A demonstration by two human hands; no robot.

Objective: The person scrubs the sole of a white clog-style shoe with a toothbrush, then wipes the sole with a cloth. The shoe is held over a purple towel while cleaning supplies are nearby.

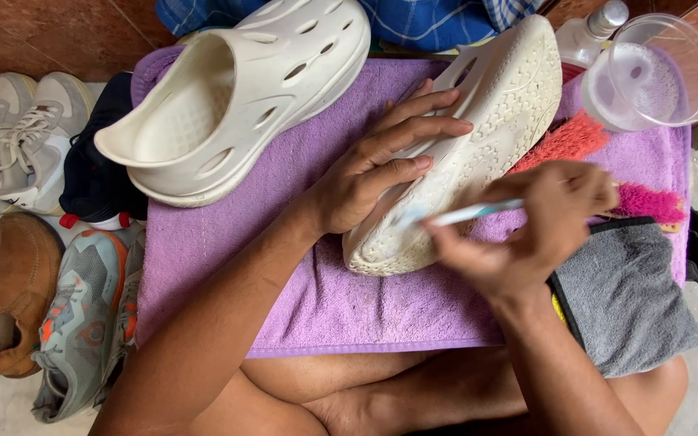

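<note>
A white foam clog [490,121] lies on its side on a purple towel [228,234], its textured sole facing right. My left hand [377,165] presses on the clog's upper side, fingers spread across it. My right hand [539,230] grips a toothbrush [466,213] with a pale blue and white handle; its blurred head rests against the sole near the heel. The second white clog [236,97] sits upright at the towel's far left, touching neither hand.
A clear plastic cup [648,73] and a small bottle [587,36] stand at the back right. Orange and pink brushes [575,137] lie beside a grey cloth [624,299]. Several sneakers [82,315] and a brown boot [2,299] line the left. My crossed legs are below.
</note>
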